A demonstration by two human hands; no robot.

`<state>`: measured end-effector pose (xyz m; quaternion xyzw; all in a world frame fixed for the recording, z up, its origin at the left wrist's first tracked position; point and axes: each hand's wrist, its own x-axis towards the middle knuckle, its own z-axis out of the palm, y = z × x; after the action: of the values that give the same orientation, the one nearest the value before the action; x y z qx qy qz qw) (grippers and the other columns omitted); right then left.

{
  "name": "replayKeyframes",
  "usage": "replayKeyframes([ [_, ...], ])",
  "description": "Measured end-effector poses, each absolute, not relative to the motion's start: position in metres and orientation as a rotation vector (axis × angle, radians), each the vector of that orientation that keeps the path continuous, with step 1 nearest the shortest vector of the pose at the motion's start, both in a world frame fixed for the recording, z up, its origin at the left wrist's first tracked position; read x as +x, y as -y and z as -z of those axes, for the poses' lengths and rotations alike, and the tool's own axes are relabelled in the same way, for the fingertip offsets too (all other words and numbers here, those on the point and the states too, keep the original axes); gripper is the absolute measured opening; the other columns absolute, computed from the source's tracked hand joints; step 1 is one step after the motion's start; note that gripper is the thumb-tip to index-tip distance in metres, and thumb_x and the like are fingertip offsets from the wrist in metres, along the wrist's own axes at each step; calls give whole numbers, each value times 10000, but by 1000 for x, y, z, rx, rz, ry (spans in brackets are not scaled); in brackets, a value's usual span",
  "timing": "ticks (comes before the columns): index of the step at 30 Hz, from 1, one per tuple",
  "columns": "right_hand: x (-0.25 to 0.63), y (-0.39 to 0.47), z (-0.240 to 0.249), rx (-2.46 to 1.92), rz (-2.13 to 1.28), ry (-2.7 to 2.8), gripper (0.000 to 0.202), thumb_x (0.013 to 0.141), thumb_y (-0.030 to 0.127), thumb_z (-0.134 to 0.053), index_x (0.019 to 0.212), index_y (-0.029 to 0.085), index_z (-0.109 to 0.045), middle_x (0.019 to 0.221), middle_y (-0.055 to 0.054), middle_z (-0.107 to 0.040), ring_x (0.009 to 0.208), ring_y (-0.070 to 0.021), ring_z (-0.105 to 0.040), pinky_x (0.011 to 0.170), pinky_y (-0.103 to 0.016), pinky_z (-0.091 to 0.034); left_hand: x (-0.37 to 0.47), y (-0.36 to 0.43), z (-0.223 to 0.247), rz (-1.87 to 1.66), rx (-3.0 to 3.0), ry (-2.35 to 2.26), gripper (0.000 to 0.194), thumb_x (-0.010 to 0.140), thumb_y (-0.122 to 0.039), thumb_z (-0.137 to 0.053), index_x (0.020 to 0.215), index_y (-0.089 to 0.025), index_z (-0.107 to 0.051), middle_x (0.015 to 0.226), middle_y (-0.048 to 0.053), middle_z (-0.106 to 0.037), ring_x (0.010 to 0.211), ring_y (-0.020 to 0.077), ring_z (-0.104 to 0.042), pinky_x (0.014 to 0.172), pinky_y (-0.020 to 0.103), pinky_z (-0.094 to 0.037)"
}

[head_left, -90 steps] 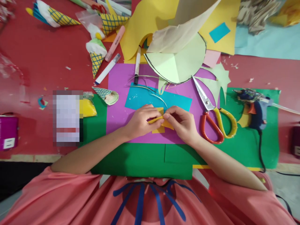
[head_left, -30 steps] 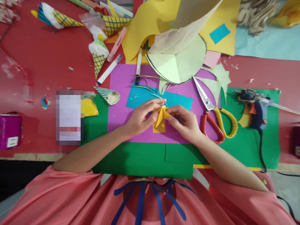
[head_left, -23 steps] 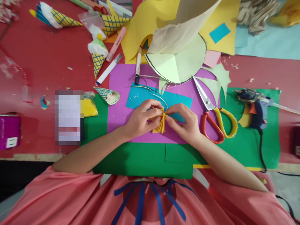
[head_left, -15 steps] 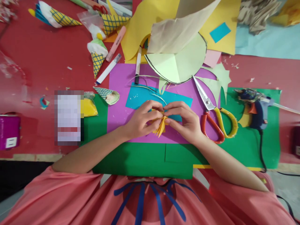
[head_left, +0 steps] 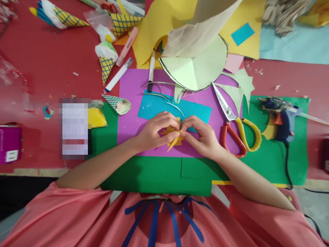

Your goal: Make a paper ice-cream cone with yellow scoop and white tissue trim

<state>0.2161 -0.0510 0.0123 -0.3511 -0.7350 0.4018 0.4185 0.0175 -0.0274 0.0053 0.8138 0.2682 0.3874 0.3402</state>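
Resting between both hands' fingers (head_left: 185,135) — folded yellow paper (head_left: 173,142)

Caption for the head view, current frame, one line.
Left hand and right hand pinch folded yellow paper above a purple sheet, open scissors lying to the right.

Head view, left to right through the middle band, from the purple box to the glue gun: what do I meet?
Purple box → pixelated item → yellow packet → small paper cone → left hand → folded yellow paper → right hand → open scissors → glue gun.
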Motion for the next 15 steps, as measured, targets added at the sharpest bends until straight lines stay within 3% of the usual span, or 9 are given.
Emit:
replayKeyframes([
  [8, 214, 53, -12, -1047, -1116, 1878, 72, 901, 244, -626, 861, 188, -603, 809, -26, -673, 739, -130, -615, 677, -256, -485, 20, 30, -7, -1079, 2088, -821, 141, 895, -138, -560, 771, -203, -536, 730, -28, -638, 706, 97, -600, 709, 244, -491],
  [15, 212, 54, -14, -1046, -1116, 1917, 111, 896, 235, -598, 809, 174, -626, 738, -18, -657, 654, -113, -558, 613, -241, -440, 21, 33, -8, -1033, 2030, -871, 147, 874, -187, -593, 732, -198, -553, 686, -24, -628, 666, 99, -592, 654, 238, -490],
])
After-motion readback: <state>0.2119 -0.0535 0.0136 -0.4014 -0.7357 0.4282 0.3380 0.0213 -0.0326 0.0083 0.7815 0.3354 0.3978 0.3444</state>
